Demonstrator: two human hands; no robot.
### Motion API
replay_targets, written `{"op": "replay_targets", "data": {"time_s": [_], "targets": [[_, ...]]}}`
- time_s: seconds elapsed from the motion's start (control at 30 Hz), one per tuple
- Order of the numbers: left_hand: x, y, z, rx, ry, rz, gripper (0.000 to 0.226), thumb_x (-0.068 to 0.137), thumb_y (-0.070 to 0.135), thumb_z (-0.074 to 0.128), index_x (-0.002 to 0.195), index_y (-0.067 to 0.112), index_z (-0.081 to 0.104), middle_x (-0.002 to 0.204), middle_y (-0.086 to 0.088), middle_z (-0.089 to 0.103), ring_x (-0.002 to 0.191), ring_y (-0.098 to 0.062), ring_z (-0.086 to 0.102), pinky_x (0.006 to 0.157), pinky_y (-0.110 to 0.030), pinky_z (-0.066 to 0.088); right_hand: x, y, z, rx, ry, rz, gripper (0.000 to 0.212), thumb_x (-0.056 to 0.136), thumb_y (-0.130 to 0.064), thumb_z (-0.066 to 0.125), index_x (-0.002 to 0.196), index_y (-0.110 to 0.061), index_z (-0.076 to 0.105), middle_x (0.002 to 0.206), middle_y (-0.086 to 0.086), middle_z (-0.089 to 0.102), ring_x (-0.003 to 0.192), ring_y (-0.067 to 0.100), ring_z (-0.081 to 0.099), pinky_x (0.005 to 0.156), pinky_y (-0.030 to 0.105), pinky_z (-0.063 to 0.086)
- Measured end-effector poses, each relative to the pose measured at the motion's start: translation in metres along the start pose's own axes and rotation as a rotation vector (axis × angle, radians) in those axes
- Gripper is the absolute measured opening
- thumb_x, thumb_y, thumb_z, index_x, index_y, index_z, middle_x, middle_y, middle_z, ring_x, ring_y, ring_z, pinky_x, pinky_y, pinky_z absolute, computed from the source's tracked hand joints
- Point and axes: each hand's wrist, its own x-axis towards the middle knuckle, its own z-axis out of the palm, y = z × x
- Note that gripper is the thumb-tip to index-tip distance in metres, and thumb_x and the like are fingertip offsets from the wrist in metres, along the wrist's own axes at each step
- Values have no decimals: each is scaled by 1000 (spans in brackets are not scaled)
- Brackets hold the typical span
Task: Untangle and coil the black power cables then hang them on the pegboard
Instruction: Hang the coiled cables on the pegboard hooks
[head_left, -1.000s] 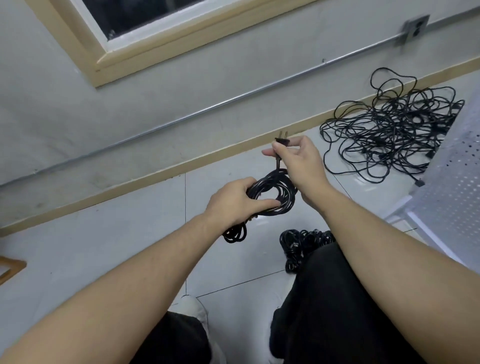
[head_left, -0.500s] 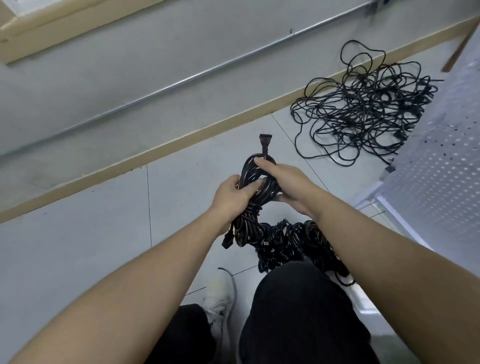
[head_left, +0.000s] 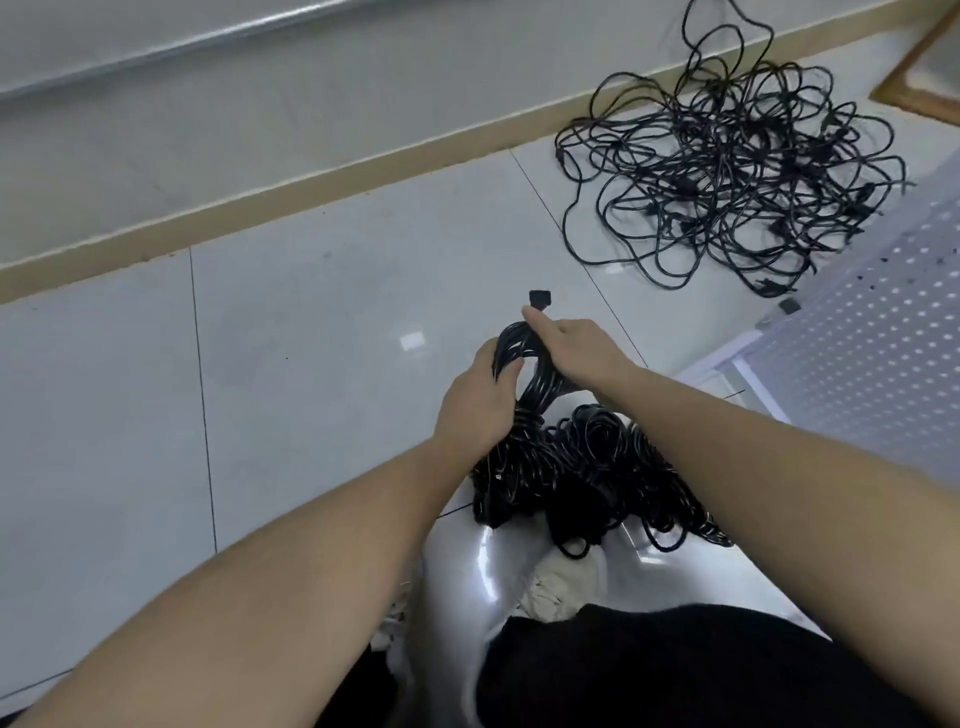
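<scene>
Trousers (head_left: 675, 670), black, fill the bottom edge, with a pale shoe (head_left: 563, 587) just beyond them on the tiled floor (head_left: 311, 322). Past the shoe lies a heap of coiled black cables (head_left: 597, 473). Above that heap both hands grip one coiled power cable (head_left: 535, 374): the left hand (head_left: 480, 402) has its fingers wrapped around the bundle's left side, and the right hand (head_left: 576, 343) is clenched over its top, a black plug (head_left: 540, 300) sticking up past the fingertips. To the right stands a white pegboard (head_left: 872, 353). Farther off, near the wall's baseboard (head_left: 291, 192), sprawls a tangled pile of black cables (head_left: 727, 171).
</scene>
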Motion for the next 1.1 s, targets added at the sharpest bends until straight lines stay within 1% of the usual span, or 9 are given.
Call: {"op": "replay_targets", "data": {"time_s": [0.1,0.2,0.27,0.47,0.57,0.67,0.83,0.97,1.1], "targets": [[27,-42,22,-106,-57,-130,39,108,42,39,144,29,46,109,-3,68,100,-24,66,95,-44,52,24,29,13,-73,-138,81,68,98,-70,37,116,-13,69,105,15,72,98,28,71,84,44,62],[55,-69,43,-197,-99,-275,35,108,46,39,138,31,48,105,-5,68,97,-25,67,95,-52,54,43,64,16,-172,-98,120,60,102,-62,37,132,-16,60,118,5,65,108,27,65,100,49,54],[71,-78,50,-164,-115,-320,37,107,48,38,139,32,47,104,-4,68,94,-25,66,93,-49,55,51,89,9,-205,-96,159,46,103,-52,45,136,-21,56,125,3,63,105,24,67,98,47,55],[89,-81,46,329,-257,-342,43,106,41,37,141,20,50,143,-9,47,122,-36,55,106,-47,44,37,108,-27,-351,-193,226,32,102,-33,53,130,-21,60,118,2,66,98,23,67,81,31,53],[79,-56,47,554,-179,-133,38,104,33,42,138,22,56,143,-6,49,126,-32,50,103,-46,42,23,106,-49,-406,-141,219,29,102,-32,52,128,-24,62,125,1,64,105,17,58,87,26,40],[76,-30,64,475,-153,116,28,100,23,50,122,19,66,127,-4,61,114,-27,57,99,-40,45,15,116,-71,-395,-53,224,30,101,-32,53,130,-25,60,122,0,63,106,18,57,85,25,38],[61,-1,115,202,-365,122,15,100,21,54,113,21,61,109,4,61,96,-15,57,83,-26,39,5,167,-93,-280,131,323,21,95,-29,63,116,-25,59,114,2,66,92,22,62,85,33,50],[46,0,162,71,-559,-58,17,96,20,56,112,25,59,95,3,67,90,-22,68,92,-39,56,-4,208,-95,-301,104,430,40,91,-29,69,127,-18,53,116,6,64,101,25,62,90,36,50],[42,3,201,-96,-665,-325,23,100,17,55,123,18,54,87,-1,60,83,-24,66,93,-45,59,3,226,-91,-306,100,470,52,91,-29,68,138,-13,52,125,9,63,106,27,61,84,31,46]]}}
